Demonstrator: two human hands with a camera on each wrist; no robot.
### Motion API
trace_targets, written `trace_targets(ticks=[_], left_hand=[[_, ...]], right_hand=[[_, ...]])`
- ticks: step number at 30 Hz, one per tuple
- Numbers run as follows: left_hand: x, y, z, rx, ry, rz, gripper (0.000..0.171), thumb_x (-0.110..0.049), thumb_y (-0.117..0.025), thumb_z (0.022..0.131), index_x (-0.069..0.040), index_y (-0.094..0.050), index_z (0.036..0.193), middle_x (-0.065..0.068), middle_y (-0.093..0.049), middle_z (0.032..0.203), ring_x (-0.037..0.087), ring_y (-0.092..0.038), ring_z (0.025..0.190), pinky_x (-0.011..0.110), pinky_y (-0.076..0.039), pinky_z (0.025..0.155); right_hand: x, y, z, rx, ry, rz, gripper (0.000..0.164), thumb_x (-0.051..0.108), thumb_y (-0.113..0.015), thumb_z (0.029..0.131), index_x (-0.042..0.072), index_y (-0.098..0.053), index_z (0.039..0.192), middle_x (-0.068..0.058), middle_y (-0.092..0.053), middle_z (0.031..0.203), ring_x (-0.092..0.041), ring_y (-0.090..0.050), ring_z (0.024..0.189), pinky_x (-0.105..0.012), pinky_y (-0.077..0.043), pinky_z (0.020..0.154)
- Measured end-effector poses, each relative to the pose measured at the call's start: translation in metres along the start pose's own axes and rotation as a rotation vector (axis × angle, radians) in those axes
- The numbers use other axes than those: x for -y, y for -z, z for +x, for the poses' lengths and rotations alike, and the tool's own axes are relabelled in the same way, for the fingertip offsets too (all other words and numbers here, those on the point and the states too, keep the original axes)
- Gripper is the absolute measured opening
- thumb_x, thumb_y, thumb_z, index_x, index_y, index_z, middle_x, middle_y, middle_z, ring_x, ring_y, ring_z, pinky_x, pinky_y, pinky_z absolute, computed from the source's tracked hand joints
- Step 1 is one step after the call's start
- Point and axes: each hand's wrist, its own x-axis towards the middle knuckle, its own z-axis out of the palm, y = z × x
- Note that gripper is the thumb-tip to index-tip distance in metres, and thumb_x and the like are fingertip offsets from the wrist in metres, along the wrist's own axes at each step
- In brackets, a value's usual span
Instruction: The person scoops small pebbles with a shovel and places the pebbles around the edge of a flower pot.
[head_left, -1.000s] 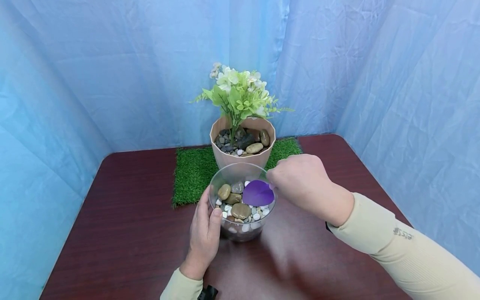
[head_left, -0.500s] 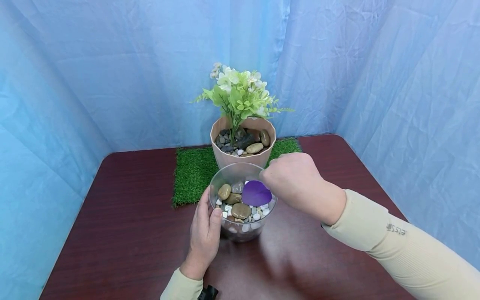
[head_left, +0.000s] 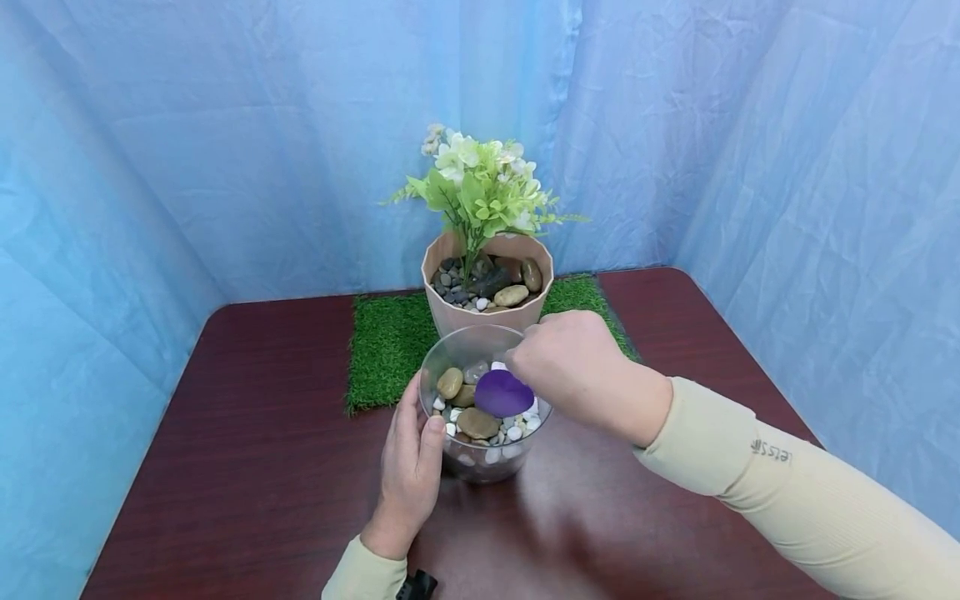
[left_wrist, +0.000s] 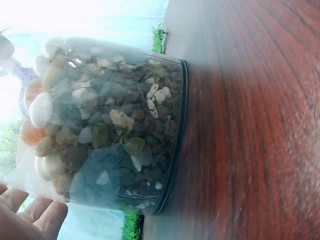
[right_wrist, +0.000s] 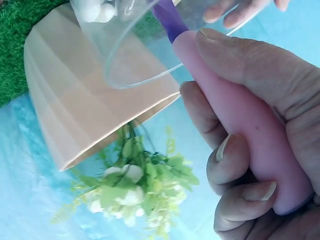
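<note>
My right hand (head_left: 577,362) grips the pink handle (right_wrist: 240,110) of a small trowel, fingers wrapped round it and thumb along its top. The trowel's purple blade (head_left: 504,393) is inside a clear plastic pot (head_left: 480,467), over the stones; whether it touches them I cannot tell. Layers of gravel, white pebbles (left_wrist: 41,110) and larger brown stones (head_left: 477,423) partly fill the pot. My left hand (head_left: 408,471) holds the pot's left side, thumb near the rim and fingers along the wall. In the left wrist view, only some fingers (left_wrist: 42,212) show against the pot.
Just behind the clear pot, a beige flowerpot (head_left: 483,318) with stones and an artificial plant (head_left: 483,187) stands on a green turf mat (head_left: 386,350). The dark red wooden table (head_left: 247,433) ends at light blue curtains (head_left: 337,150) at the back and sides.
My right hand has moved left with the trowel. Its blade has shifted left and slightly nearer, beside the large brown stone. My left hand and the clear pot have stayed still.
</note>
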Motion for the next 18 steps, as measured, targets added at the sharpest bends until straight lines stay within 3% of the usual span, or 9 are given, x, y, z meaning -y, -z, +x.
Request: trace_targets(ticks=[4, 11, 15, 18], left_hand=[[0.0, 0.0, 0.0, 0.004, -0.006, -0.005, 0.066, -0.002, -0.046, 0.106, -0.015, -0.025, 0.167, 0.009, -0.036, 0.166, 0.03, -0.045, 0.148, 0.032, -0.043, 0.119], [-0.002, 0.0, 0.001, -0.005, -0.011, -0.012, 0.063, -0.004, -0.046, 0.106, -0.01, -0.026, 0.166, 0.009, -0.037, 0.166, 0.028, -0.046, 0.148, 0.039, -0.043, 0.119], [-0.003, 0.0, 0.0, -0.005, -0.008, -0.008, 0.062, -0.008, -0.046, 0.107, -0.009, -0.027, 0.165, 0.009, -0.037, 0.166, 0.028, -0.046, 0.148, 0.036, -0.042, 0.12], [-0.003, 0.0, 0.0, -0.009, -0.006, -0.001, 0.062, -0.008, -0.047, 0.107, -0.01, -0.027, 0.165, 0.01, -0.038, 0.165, 0.028, -0.046, 0.147, 0.034, -0.042, 0.12]], right_hand=[[-0.007, -0.005, -0.003, 0.015, -0.031, 0.057, 0.049, -0.007, -0.061, 0.077, 0.028, -0.036, 0.053, 0.009, -0.038, 0.051, -0.011, -0.039, 0.046, -0.032, -0.032, 0.035], [-0.021, -0.008, -0.007, 0.125, -0.077, 0.198, 0.051, 0.019, -0.085, 0.08, 0.029, -0.042, 0.054, 0.013, -0.037, 0.056, -0.007, -0.039, 0.051, -0.032, -0.035, 0.039], [-0.031, -0.012, -0.009, 0.182, -0.097, 0.297, 0.057, 0.012, -0.078, 0.082, 0.027, -0.029, 0.057, 0.012, -0.019, 0.063, -0.007, -0.021, 0.059, -0.027, -0.019, 0.047], [-0.038, -0.015, -0.012, 0.193, -0.102, 0.36, 0.05, 0.012, -0.076, 0.083, 0.028, -0.036, 0.057, 0.014, -0.02, 0.063, -0.006, -0.021, 0.059, -0.027, -0.018, 0.05]])
